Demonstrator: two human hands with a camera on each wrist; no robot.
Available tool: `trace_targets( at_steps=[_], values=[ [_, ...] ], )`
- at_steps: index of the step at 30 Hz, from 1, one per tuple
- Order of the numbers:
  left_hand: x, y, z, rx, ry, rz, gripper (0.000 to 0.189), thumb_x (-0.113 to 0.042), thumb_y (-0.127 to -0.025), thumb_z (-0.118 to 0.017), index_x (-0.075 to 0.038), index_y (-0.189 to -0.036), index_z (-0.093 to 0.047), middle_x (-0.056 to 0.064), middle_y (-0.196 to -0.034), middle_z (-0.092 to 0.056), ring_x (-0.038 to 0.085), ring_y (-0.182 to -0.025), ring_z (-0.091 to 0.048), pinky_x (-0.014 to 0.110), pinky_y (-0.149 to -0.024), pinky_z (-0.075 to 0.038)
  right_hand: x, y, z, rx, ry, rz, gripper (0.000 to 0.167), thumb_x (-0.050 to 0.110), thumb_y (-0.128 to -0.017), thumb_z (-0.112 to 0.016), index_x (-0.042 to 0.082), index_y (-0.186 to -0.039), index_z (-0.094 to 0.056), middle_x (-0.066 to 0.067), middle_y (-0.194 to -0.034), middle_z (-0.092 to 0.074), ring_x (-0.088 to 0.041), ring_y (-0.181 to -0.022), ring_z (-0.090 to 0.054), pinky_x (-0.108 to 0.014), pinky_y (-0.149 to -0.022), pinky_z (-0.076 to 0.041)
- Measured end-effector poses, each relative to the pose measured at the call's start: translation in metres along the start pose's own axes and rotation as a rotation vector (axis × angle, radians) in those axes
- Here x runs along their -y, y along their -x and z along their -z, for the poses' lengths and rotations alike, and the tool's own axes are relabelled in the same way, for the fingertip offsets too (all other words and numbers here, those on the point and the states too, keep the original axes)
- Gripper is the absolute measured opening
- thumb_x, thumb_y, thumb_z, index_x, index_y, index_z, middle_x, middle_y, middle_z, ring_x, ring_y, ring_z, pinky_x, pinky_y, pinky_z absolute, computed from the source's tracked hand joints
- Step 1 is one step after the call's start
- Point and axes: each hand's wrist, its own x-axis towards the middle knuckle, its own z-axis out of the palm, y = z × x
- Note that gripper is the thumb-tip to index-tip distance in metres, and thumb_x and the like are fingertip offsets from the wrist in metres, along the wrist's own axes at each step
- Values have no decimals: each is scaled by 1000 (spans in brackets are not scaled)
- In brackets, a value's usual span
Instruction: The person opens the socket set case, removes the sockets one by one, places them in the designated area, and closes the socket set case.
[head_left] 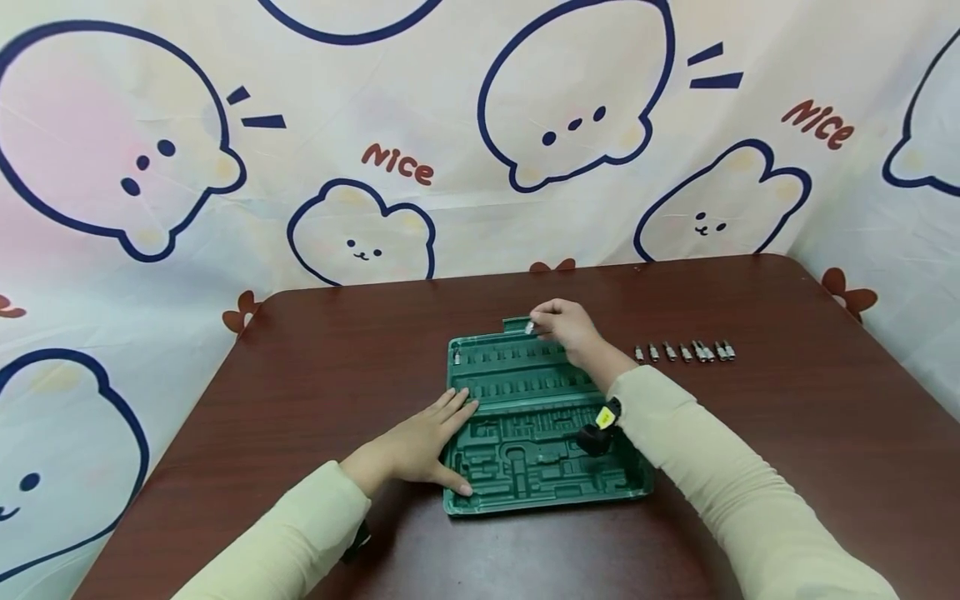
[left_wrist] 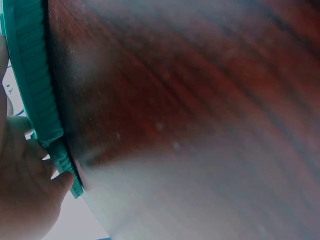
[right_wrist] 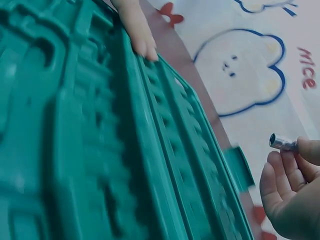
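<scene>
A green moulded tool case (head_left: 517, 475) lies opened flat on the table, its tray full of shaped slots. My right hand (head_left: 567, 327) pinches a small silver socket (right_wrist: 283, 142) between thumb and fingers, above the far edge of the case near its latch tab (head_left: 516, 324). With fingers spread, my left hand (head_left: 423, 437) rests on the left edge of the case; the left wrist view shows its fingers along the green side wall (left_wrist: 35, 75). One socket (head_left: 457, 357) stands in the far left slot of the upper row.
Several silver sockets (head_left: 685, 353) stand in a row on the brown table (head_left: 337, 358), right of the case. Behind the table hangs a printed cloth (head_left: 465, 225) with cartoon bears. A black wrist device (head_left: 596, 437) on the right arm overlaps the case.
</scene>
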Motion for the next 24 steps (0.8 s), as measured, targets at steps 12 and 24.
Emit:
trace_targets(
  at_steps=[12,24],
  values=[
    [-1,1,1,1,5,-1,105,-65,-64,-56,-12,-140,-8,10,-144,0,26,-129,2,44,-98,-19,-14,19,78,-90,-12,-2,25,16,-90,-48,-1,-108,-47,-5,-93,-47,-15,-81,-52,-39,-86,-38],
    [-2,2,2,-3,18,-12,104,-64,-64,-57,-11,-140,-10,10,-143,-1,27,-129,1,45,-98,-19,-26,48,157,-229,109,28,19,20,-90,-47,4,-100,-48,9,-72,-53,-5,-68,-53,-26,-70,-45]
  ],
)
